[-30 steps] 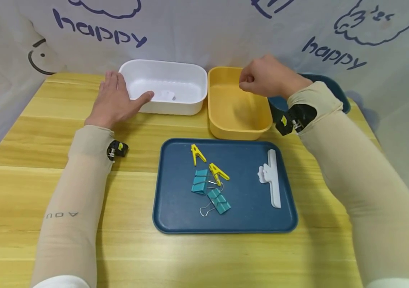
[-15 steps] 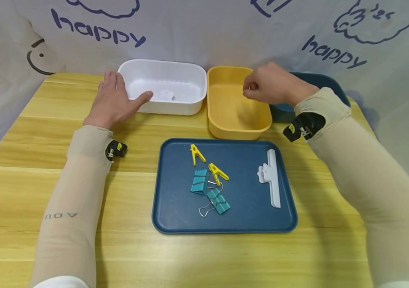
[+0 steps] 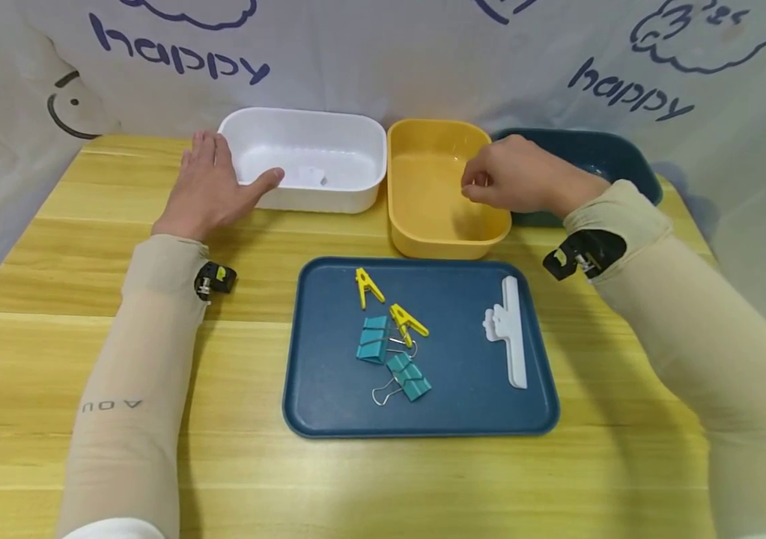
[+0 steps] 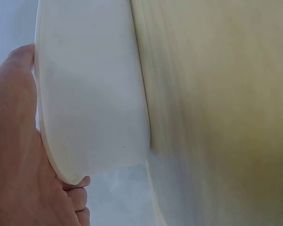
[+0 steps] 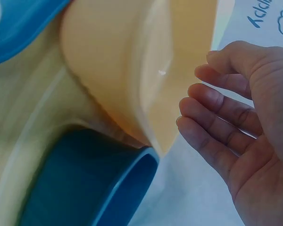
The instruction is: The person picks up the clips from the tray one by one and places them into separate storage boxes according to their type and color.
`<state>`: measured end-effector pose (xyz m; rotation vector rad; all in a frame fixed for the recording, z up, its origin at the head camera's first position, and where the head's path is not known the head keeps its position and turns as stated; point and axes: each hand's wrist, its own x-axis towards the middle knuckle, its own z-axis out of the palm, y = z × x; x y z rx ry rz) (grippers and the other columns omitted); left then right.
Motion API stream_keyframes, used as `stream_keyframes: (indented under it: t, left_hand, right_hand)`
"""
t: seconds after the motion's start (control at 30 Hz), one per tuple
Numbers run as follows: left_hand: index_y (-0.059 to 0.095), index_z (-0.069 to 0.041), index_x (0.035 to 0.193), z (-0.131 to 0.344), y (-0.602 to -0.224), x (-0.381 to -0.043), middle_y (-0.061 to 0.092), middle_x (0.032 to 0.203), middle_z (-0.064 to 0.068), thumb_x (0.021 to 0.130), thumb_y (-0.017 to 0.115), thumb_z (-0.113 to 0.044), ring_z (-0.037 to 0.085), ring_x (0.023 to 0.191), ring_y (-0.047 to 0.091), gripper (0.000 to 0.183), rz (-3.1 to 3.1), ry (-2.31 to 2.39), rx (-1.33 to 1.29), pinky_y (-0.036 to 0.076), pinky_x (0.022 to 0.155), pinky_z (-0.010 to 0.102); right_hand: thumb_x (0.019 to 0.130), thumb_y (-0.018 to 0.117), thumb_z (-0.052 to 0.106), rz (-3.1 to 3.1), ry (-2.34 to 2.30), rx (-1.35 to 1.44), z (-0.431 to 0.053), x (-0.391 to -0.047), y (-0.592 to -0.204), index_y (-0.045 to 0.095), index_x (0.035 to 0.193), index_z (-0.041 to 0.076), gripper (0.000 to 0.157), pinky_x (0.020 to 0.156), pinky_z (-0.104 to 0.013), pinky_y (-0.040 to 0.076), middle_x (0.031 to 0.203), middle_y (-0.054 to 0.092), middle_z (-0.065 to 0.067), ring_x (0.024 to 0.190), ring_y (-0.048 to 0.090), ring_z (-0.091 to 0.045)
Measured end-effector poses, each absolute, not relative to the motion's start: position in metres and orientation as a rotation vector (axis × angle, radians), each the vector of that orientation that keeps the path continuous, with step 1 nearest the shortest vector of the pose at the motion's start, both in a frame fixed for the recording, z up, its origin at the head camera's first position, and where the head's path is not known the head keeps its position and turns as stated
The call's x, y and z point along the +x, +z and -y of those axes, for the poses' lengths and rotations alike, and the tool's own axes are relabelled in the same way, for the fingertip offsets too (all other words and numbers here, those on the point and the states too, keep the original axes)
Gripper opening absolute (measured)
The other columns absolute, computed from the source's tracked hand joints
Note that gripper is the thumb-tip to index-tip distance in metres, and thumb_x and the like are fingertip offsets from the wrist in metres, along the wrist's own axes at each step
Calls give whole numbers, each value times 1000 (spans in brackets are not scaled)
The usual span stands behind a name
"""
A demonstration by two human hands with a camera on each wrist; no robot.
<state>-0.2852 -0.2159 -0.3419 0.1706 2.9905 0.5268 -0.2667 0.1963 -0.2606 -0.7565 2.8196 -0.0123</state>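
Note:
My left hand [image 3: 210,187] rests against the left end of a white bin [image 3: 362,191], thumb over its near rim; in the left wrist view, fingertips [image 4: 79,197] show past the bin's corner. A small white piece [image 3: 315,177] lies in that bin. Over the right side of a yellow bin [image 3: 423,202] is my right hand [image 3: 517,176]. Its fingers are loosely bent, and the right wrist view shows nothing between them. On a dark blue tray [image 3: 329,404] lie two yellow clothespins [image 3: 369,287], two teal binder clips [image 3: 374,340] and a white bag clip [image 3: 512,333].
A dark teal bin [image 3: 612,153] stands right of the yellow one, partly behind my right wrist. All three bins line the back of the wooden table [image 3: 241,464], before a white cloth [image 3: 356,60] with drawings. The tray sits in front of the bins.
My right hand has shifted a little to the right and toward me, uncovering more of the dark teal bin. The left hand stays at the white bin.

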Motion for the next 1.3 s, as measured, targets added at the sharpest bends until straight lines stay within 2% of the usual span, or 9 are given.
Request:
stream_keyframes:
  t: [0.27,0.47,0.63,1.13,1.3]
  left_hand:
    - [-16,7,160,218,-342,-284,-19,171,25,93,28,-85,40,161,-19,122,-2988,545,174,-9,135,54]
    - [-16,7,160,219,-342,-285,-19,170,26,93,29,-84,40,161,-19,121,-2992,548,179,-9,135,54]
    - [-16,7,160,219,-342,-285,-20,170,25,93,29,-84,40,161,-19,121,-2990,548,183,-10,135,54]
    - [-16,6,160,217,-342,-285,-20,170,25,93,29,-83,39,161,-21,121,-2980,555,173,-10,135,53]
    - [-17,7,159,216,-340,-285,-21,170,25,94,29,-83,39,161,-21,120,-2973,559,166,-10,134,54]
  right_hand:
    - [103,60,26,-2825,-36,-801,-205,-257,-267,74,123,6,32,85,-37,53,106,72,-13,93,60,-26]
    - [102,63,24,-2853,-83,-860,-210,-247,-270,76,119,7,28,79,-35,51,99,72,-12,87,60,-24]
    - [102,64,25,-2870,-136,-859,-213,-240,-274,77,119,7,28,76,-34,52,100,74,-11,86,60,-23]
    - [100,67,21,-2912,-189,-883,-216,-219,-286,78,114,6,24,75,-34,55,101,73,-11,84,61,-22]
    - [100,69,25,-2929,-189,-875,-218,-211,-287,78,114,6,25,79,-38,59,102,73,-12,87,63,-23]
